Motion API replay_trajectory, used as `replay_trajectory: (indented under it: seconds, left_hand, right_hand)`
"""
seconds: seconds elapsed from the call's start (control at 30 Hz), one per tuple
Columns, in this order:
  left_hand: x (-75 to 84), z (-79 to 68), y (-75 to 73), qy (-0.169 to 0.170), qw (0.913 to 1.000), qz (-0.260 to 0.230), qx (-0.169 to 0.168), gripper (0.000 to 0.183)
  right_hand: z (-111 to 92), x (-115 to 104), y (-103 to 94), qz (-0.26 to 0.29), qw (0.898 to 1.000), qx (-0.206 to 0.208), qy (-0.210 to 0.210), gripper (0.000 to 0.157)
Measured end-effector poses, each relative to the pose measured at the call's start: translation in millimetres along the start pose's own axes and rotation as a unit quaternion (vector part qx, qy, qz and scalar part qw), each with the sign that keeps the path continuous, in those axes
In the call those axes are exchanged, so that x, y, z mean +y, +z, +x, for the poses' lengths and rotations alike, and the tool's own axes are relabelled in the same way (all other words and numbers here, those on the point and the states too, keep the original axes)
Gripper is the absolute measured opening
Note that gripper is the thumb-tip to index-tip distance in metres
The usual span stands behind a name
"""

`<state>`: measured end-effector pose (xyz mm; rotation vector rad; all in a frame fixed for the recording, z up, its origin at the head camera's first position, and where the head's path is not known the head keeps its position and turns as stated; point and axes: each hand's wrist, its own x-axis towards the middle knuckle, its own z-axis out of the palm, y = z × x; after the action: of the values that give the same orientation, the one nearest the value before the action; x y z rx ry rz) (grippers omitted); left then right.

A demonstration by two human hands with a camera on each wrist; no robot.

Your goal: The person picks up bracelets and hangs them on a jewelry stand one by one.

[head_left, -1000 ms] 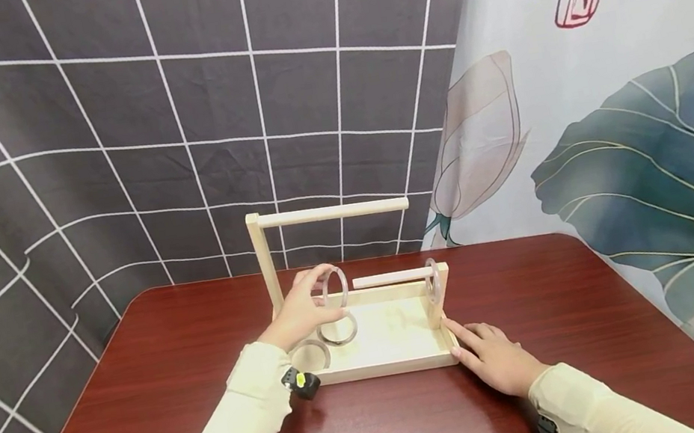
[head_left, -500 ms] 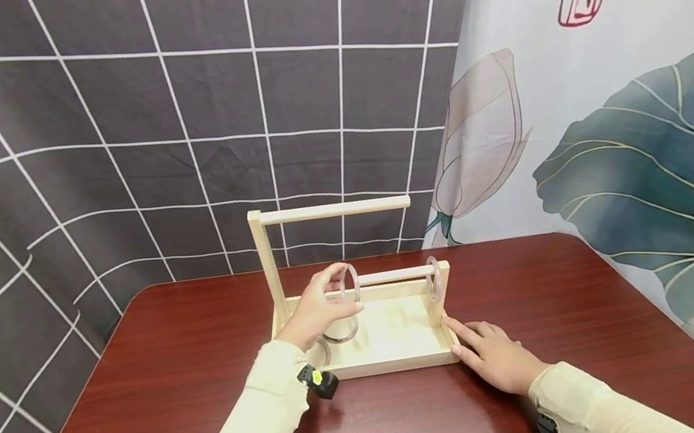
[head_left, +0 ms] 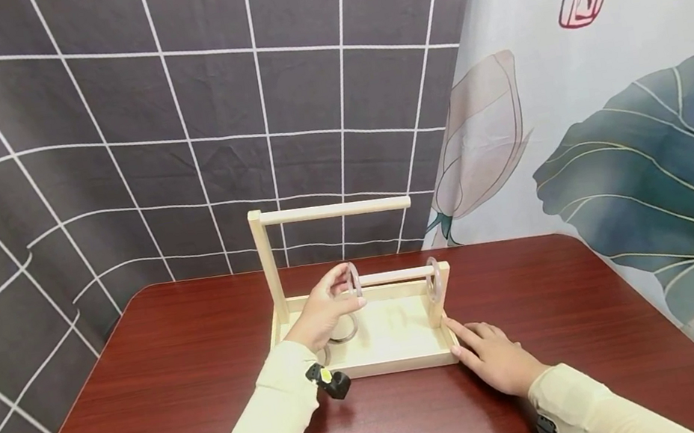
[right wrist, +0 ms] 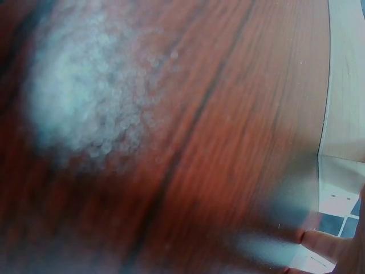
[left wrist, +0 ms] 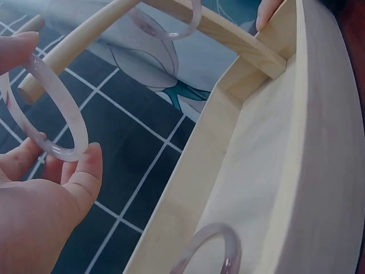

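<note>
My left hand pinches a pale, translucent bangle upright between thumb and fingers. It is at the free left end of the lower wooden rod. In the left wrist view, that rod's end shows within the opening of the held bangle. A second bangle hangs on the same rod by its right post. Two more lie in the wooden tray at its left, partly hidden by my left hand; one is the bangle. My right hand rests its fingers against the tray's right end.
A tall post rises at the tray's left and carries an upper rod reaching right. The stand sits on a reddish-brown table. Behind it hang a dark grid-patterned cloth and a lotus-print cloth.
My left hand has moved right with the bangle, from left of the lower rod to its free end. My right hand stays at the tray's right end.
</note>
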<state>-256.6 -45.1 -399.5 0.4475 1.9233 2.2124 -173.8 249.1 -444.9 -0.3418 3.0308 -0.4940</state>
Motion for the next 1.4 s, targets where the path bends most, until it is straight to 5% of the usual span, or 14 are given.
replay_trajectory:
  seconds: [0.5,1.4]
  left_hand:
    - [-10.6,6.5,12.4,-0.01,0.9954,-0.095,-0.002,0.075]
    - [-19.7,15.2,35.5,-0.037,0.9864,-0.159,-0.02,0.07]
  right_hand:
    - [-1.1,-1.5,-0.3,0.004,1.0,0.001,0.0,0.056]
    - [-1.8,-0.7,-0.1,0.004,1.0,0.009,-0.002,0.054]
